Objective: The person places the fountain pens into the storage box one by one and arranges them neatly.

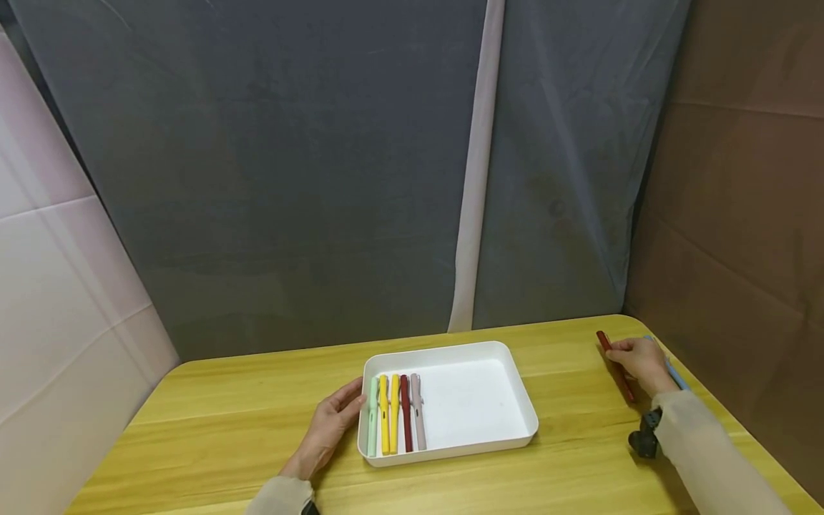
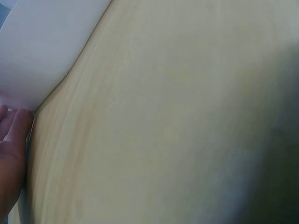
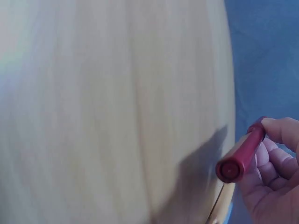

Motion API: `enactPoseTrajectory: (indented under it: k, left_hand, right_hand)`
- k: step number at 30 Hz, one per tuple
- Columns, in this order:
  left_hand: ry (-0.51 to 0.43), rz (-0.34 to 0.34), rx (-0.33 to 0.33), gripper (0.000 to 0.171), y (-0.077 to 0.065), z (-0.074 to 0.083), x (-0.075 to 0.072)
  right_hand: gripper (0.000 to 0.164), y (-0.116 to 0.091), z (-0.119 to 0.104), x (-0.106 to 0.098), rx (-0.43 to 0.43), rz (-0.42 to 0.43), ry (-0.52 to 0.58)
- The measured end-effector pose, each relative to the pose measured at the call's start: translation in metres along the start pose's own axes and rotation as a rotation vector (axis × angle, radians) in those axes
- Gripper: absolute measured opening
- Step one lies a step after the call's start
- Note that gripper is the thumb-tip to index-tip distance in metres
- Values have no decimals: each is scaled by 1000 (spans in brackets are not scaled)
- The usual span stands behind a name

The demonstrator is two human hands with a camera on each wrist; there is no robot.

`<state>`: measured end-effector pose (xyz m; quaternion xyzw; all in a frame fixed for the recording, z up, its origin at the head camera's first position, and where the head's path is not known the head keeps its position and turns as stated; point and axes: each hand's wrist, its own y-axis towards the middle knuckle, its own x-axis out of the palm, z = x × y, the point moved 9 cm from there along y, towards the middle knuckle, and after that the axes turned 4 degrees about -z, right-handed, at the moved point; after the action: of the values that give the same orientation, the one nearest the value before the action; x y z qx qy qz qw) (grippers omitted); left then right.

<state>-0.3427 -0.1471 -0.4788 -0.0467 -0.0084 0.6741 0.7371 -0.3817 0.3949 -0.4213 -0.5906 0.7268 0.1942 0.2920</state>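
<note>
At the right of the table, my right hand [image 1: 640, 363] pinches a dark red pen [image 1: 621, 375] between thumb and fingers. In the right wrist view the red pen [image 3: 245, 154] points one round end at the camera, its shadow on the wood. A blue pen [image 1: 676, 375] lies behind that hand, partly hidden by it. My left hand [image 1: 327, 428] rests against the left side of a white tray [image 1: 473, 448], fingers along its outer wall. Side by side at the tray's left end lie a light green pen [image 1: 373, 422], two yellow pens [image 1: 394, 422], a dark red pen [image 1: 405, 415] and a pale pink pen [image 1: 418, 415].
The wooden table [image 1: 225, 429] has rounded back corners. A grey curtain [image 1: 309, 179] with a pale strip [image 1: 476, 179] hangs behind it. A brown cloth wall [image 1: 740, 214] stands along the right edge, and a white cloth [image 1: 64, 286] hangs at the left.
</note>
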Motion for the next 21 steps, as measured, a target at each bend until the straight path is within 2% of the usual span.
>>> enactPoseTrajectory:
  k: [3,11,21]
  left_hand:
    - [-1,-4,2,50,1,0,0]
    - [12,-4,-3,52,1,0,0]
    - [9,1,3,52,1,0,1]
  right_hand:
    - [36,2,-3,6,11,-16,121]
    - [45,-1,-24,14,-17,-38,196]
    - [53,-5,-57,30,-16,-121,452]
